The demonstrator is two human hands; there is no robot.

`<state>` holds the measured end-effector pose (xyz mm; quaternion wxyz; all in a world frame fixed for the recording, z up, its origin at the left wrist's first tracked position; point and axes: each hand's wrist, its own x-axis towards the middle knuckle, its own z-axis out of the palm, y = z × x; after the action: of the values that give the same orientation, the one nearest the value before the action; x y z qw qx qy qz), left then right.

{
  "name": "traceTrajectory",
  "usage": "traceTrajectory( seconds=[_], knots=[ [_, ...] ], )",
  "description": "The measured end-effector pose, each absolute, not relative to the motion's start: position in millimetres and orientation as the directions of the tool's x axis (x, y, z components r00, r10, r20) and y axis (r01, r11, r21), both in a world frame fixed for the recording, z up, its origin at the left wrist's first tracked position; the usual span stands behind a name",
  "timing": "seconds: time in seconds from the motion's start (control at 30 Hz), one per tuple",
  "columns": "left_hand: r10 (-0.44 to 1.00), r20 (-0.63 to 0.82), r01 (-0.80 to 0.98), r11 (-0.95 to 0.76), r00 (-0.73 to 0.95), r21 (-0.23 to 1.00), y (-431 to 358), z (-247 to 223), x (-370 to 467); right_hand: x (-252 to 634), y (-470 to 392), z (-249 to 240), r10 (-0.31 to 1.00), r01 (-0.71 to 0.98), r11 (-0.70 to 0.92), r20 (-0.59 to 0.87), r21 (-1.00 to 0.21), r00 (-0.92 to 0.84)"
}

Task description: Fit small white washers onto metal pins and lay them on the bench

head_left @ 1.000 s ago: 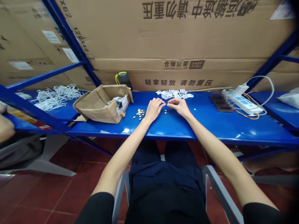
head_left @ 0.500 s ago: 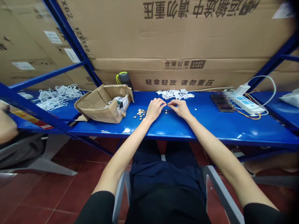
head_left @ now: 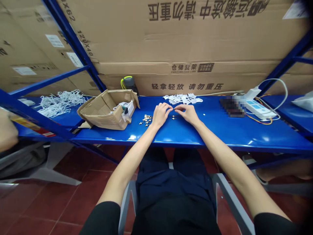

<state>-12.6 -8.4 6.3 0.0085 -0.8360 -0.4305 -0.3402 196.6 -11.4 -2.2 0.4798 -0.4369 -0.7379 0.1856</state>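
My left hand (head_left: 160,115) and my right hand (head_left: 187,113) meet fingertip to fingertip over the blue table (head_left: 220,130). Both are closed in a pinch; whatever lies between the fingertips is too small to make out. Beside my left wrist is a loose pile of small brass-coloured pins with pale heads (head_left: 147,119). Two similar small parts (head_left: 173,117) lie between the hands, nearer the table's front. Behind the hands sits a heap of white plastic pieces (head_left: 182,99).
An open cardboard box (head_left: 102,111) stands at the left, with a dark bottle (head_left: 130,85) behind it. White hooks (head_left: 61,102) lie farther left. At the right are a power strip (head_left: 260,109) and a blurred dark object (head_left: 232,106). A person's arm (head_left: 7,130) shows at far left.
The hands stay nearly in place, fingertips still together, with slight finger movement. The view has shifted a little.
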Motion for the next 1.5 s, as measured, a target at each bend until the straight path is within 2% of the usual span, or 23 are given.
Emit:
traceTrajectory(
  seconds=[0.5, 0.77, 0.87, 1.07, 1.3, 1.5],
  knots=[
    [0.708, 0.582, 0.717, -0.637, 0.399, 0.283, -5.2, 3.6, -13.1, 197.0, -12.7, -1.8, 0.828, 0.442, 0.541, 0.546, -0.715, -0.130],
    [0.729, 0.584, 0.700, -0.623, 0.357, 0.350, -4.5, 5.1, -12.2, 196.9, -13.9, 3.3, 0.842, 0.394, 0.519, 0.534, -0.759, -0.080],
    [0.740, 0.579, 0.700, -0.612, 0.342, 0.369, -4.7, 6.1, -12.1, 198.3, -11.9, 2.8, 0.855, 0.338, 0.504, 0.513, -0.795, -0.069],
    [0.722, 0.597, 0.706, -0.622, 0.350, 0.338, -4.5, 5.4, -11.9, 198.7, -7.1, -1.0, 0.917, 0.121, 0.398, 0.392, -0.909, -0.075],
    [0.718, 0.604, 0.711, -0.621, 0.346, 0.331, -4.6, 4.1, -11.9, 198.2, -8.6, 0.4, 0.942, 0.061, 0.327, 0.321, -0.943, -0.098],
    [0.701, 0.636, 0.704, -0.627, 0.322, 0.335, -6.0, 4.7, -11.3, 198.4, -8.8, 0.1, 0.941, 0.040, 0.330, 0.326, -0.943, -0.092]
  ],
)
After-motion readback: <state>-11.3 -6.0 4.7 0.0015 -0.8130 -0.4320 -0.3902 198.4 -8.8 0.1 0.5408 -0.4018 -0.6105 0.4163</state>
